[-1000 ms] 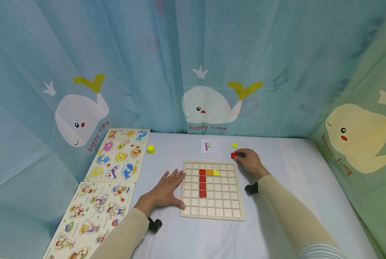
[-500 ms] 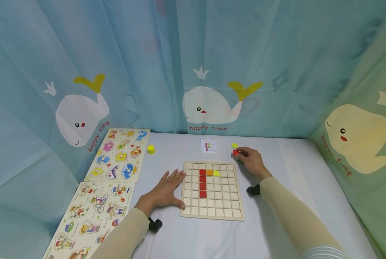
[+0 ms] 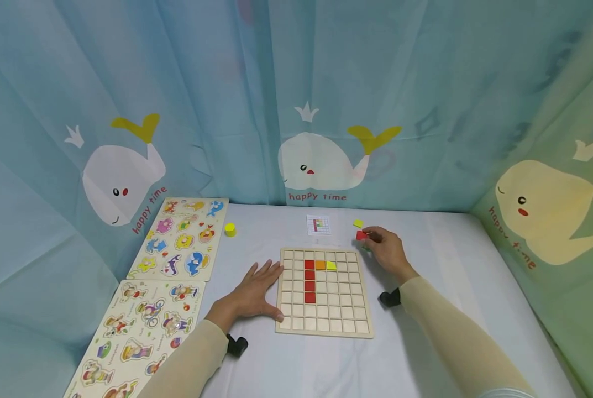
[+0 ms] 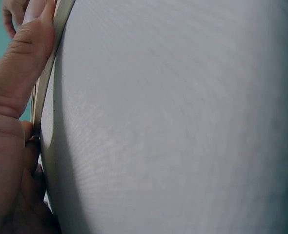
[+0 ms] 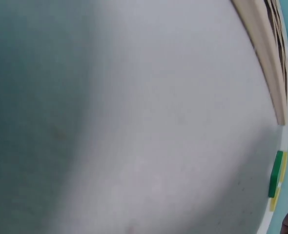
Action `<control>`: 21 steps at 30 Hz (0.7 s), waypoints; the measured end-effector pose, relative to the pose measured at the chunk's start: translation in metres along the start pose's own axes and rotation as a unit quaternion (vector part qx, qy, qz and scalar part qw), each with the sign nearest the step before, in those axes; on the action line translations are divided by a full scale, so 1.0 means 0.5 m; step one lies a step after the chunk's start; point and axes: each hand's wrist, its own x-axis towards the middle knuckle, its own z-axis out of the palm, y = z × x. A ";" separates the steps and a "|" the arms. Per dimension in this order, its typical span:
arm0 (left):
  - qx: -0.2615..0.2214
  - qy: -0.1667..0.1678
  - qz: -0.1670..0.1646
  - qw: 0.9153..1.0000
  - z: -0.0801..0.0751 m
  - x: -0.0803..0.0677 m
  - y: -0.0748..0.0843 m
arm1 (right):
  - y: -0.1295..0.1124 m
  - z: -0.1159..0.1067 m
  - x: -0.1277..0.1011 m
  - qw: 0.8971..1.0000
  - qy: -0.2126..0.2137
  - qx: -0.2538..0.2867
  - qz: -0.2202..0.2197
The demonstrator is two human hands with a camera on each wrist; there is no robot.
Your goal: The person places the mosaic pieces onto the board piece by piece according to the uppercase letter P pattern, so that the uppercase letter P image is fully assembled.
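Wooden grid board (image 3: 324,325) with four red tiles (image 3: 309,281), fifth red tile (image 3: 360,235) pinched in right-hand fingers (image 3: 373,234); left hand (image 3: 256,290) flat.

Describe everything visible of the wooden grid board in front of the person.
The wooden grid board is a pale, square tray of small square cells, lying flat on the white table. Four red tiles fill a column; an orange tile and a yellow tile continue its top row rightward. The left hand rests flat against its left edge.
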 end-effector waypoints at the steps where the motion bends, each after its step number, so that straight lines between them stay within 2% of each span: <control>1: 0.000 0.001 0.001 1.000 0.000 0.000 0.000 | -0.003 0.000 -0.002 1.000 0.003 0.004 -0.001; 16: -0.003 0.001 0.004 1.000 0.003 -0.001 -0.003 | -0.046 0.013 -0.045 0.997 0.026 0.040 -0.053; 21: -0.003 0.003 0.005 1.000 0.003 0.000 -0.004 | -0.062 0.022 -0.060 0.997 0.027 0.040 -0.054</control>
